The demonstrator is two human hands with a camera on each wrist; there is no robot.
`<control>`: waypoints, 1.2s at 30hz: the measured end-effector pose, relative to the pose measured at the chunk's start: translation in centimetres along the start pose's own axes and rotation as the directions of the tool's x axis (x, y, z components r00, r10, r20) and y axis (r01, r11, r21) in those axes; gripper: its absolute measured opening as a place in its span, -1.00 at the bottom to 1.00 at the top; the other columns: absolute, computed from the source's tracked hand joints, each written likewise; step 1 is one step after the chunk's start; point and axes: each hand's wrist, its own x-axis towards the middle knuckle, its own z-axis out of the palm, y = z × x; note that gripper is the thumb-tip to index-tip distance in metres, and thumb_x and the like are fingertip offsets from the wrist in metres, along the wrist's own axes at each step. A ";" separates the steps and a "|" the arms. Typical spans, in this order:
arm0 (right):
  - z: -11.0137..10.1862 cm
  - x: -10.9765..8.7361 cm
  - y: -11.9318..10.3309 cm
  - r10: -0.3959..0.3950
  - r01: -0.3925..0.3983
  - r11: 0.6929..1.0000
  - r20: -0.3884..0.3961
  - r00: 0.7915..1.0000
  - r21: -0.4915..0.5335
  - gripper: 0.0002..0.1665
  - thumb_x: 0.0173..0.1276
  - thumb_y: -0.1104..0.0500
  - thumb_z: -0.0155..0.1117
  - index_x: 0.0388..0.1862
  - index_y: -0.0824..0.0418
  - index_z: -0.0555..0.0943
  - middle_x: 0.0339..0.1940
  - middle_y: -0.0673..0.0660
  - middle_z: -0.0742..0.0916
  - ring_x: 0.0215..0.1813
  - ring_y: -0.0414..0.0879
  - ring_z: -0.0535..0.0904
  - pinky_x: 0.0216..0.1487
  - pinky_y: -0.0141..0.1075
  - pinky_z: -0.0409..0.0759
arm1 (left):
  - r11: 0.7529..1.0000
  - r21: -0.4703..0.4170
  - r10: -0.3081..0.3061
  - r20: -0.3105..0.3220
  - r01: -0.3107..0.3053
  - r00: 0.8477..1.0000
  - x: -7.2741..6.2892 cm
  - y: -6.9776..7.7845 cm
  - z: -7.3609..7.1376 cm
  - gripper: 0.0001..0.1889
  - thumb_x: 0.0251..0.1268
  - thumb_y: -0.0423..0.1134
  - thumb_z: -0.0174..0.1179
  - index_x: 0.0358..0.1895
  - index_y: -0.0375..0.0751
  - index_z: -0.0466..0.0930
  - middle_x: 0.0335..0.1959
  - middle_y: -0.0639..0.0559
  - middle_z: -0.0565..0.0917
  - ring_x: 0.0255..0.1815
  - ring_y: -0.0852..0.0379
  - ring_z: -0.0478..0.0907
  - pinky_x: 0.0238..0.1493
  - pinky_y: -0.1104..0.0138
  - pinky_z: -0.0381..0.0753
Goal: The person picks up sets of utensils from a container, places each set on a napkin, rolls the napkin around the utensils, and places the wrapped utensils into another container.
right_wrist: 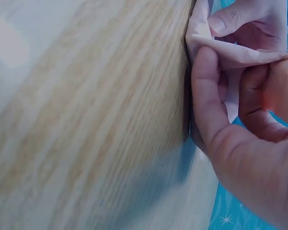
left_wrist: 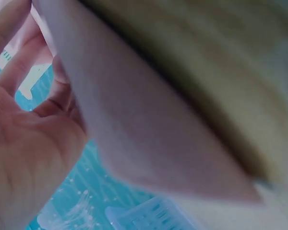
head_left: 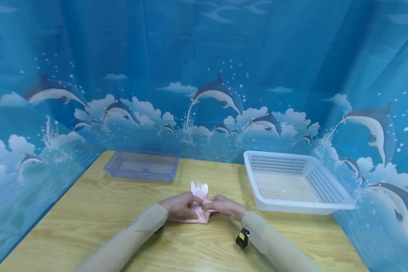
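A pink napkin (head_left: 201,217) lies partly folded on the wooden table, around white plastic cutlery. The tips of a knife (head_left: 192,187), a fork (head_left: 198,186) and a spoon (head_left: 205,188) stick out of its far end; their handles are hidden. From the left side, my left hand (head_left: 180,205) holds the napkin with thumb and fingers. My right hand (head_left: 227,207) pinches a folded edge on the right side. Close up in the right wrist view, that fold of the napkin (right_wrist: 240,55) runs between the two hands. A loose napkin flap (left_wrist: 134,124) fills much of the left wrist view.
At the back left of the table (head_left: 88,204) is a shallow, see-through purple basket (head_left: 142,175). A larger white perforated basket (head_left: 292,206) stands at the right. Behind the table hangs a blue dolphin-print curtain (head_left: 176,45), which also runs along both sides.
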 end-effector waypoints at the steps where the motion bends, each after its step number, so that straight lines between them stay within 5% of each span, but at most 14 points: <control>1: 0.1 0.0 0.0 0.000 0.000 1.000 -0.011 1.000 -0.010 -0.84 0.24 0.21 0.26 -0.53 0.18 0.55 -0.47 0.00 0.64 -0.37 -0.18 0.62 -0.20 -0.28 0.70 | 1.000 0.001 0.000 -0.005 0.000 1.000 0.0 0.0 0.0 -0.64 0.14 -0.21 0.40 0.05 0.04 0.66 -0.54 0.11 0.43 -0.49 0.27 0.28 -0.47 0.44 0.27; 7: 0.6 0.3 -0.1 -0.008 0.007 0.999 -0.023 1.000 -0.035 -0.80 0.32 0.15 0.25 -0.49 0.19 0.61 -0.55 -0.05 0.65 -0.44 -0.23 0.56 -0.35 -0.40 0.59 | 0.999 -0.046 -0.028 -0.032 0.027 0.999 0.0 0.1 0.4 -0.47 0.08 -0.24 0.44 0.18 -0.18 0.57 -0.24 0.03 0.62 -0.28 0.21 0.42 -0.27 0.41 0.41; 13: 0.8 0.2 -0.5 0.025 -0.026 0.997 0.010 1.000 0.074 -0.68 0.48 0.19 -0.03 -0.21 0.40 0.59 -0.47 0.09 0.66 -0.44 -0.16 0.60 -0.31 -0.37 0.67 | 0.998 -0.067 0.016 -0.035 -0.019 0.999 0.0 -0.1 0.4 -0.51 0.08 -0.33 0.43 0.13 -0.04 0.56 -0.08 0.01 0.66 -0.09 0.12 0.56 -0.02 0.32 0.56; 16: 1.0 0.2 -0.5 -0.011 0.011 1.000 -0.015 1.000 -0.021 -0.79 0.39 0.33 -0.01 -0.24 0.42 0.57 -0.49 0.08 0.61 -0.47 -0.18 0.57 -0.37 -0.39 0.66 | 0.997 -0.061 0.047 -0.052 -0.051 0.998 0.1 -0.3 0.4 -0.45 0.04 -0.31 0.47 0.16 -0.05 0.53 0.06 0.06 0.64 0.11 0.12 0.54 0.24 0.29 0.46; 19: 1.3 0.2 -0.2 -0.092 0.082 0.981 -0.049 0.995 -0.174 -0.89 0.33 0.40 0.11 -0.27 0.44 0.58 -0.50 0.08 0.62 -0.50 -0.19 0.56 -0.45 -0.39 0.64 | 0.995 -0.103 0.013 -0.051 -0.018 0.999 0.0 -0.3 0.5 -0.41 0.00 -0.28 0.51 0.15 -0.12 0.48 -0.02 0.03 0.64 0.03 0.12 0.55 0.19 0.26 0.49; 23: 1.7 0.2 0.1 -0.258 0.199 0.875 -0.077 0.963 -0.440 -0.96 0.25 0.36 0.30 -0.33 0.36 0.63 -0.48 0.05 0.67 -0.48 -0.23 0.53 -0.46 -0.43 0.57 | 0.995 -0.088 -0.047 -0.083 0.040 0.995 0.0 -0.2 0.6 -0.36 -0.08 -0.24 0.55 0.11 -0.25 0.44 -0.13 0.03 0.60 -0.08 0.12 0.53 0.08 0.22 0.53; 27: 1.8 0.5 0.1 -0.436 0.283 0.668 -0.054 0.898 -0.688 -0.95 0.17 0.32 0.41 -0.39 0.23 0.68 -0.38 0.02 0.69 -0.30 -0.21 0.54 -0.23 -0.40 0.54 | 1.000 -0.019 -0.005 -0.123 0.003 0.992 0.0 -0.3 0.5 -0.41 -0.12 -0.23 0.56 0.05 -0.28 0.55 -0.08 -0.02 0.64 -0.01 0.06 0.56 0.16 0.16 0.53; 30: 1.6 0.7 0.0 -0.496 0.309 0.562 -0.014 0.868 -0.767 -0.94 0.16 0.26 0.45 -0.40 0.16 0.70 -0.33 0.00 0.68 -0.19 -0.19 0.55 -0.09 -0.35 0.53 | 1.000 -0.028 -0.005 -0.103 0.002 0.995 -0.2 -0.2 0.0 -0.41 -0.14 -0.23 0.57 0.06 -0.26 0.57 -0.07 -0.01 0.64 -0.02 0.08 0.54 0.16 0.19 0.51; 33: 1.5 0.8 0.0 -0.518 0.329 0.500 0.029 0.855 -0.801 -0.94 0.16 0.23 0.45 -0.40 0.13 0.70 -0.31 -0.01 0.67 -0.15 -0.16 0.54 -0.02 -0.30 0.52 | 0.991 -0.094 -0.105 -0.046 0.100 0.993 -0.8 0.0 -0.9 -0.31 -0.12 -0.15 0.56 0.14 -0.27 0.49 -0.08 0.00 0.61 -0.07 0.12 0.53 0.07 0.22 0.55; 36: 1.3 0.7 0.0 -0.516 0.327 0.457 0.053 0.855 -0.828 -0.94 0.18 0.20 0.43 -0.38 0.12 0.70 -0.12 0.08 0.70 0.03 -0.06 0.55 0.16 -0.20 0.51 | 0.956 -0.170 -0.249 -0.046 0.238 0.967 -1.4 0.2 -1.6 -0.42 0.10 0.00 0.42 0.10 -0.27 0.48 -0.18 -0.02 0.62 -0.24 0.10 0.58 -0.13 0.23 0.60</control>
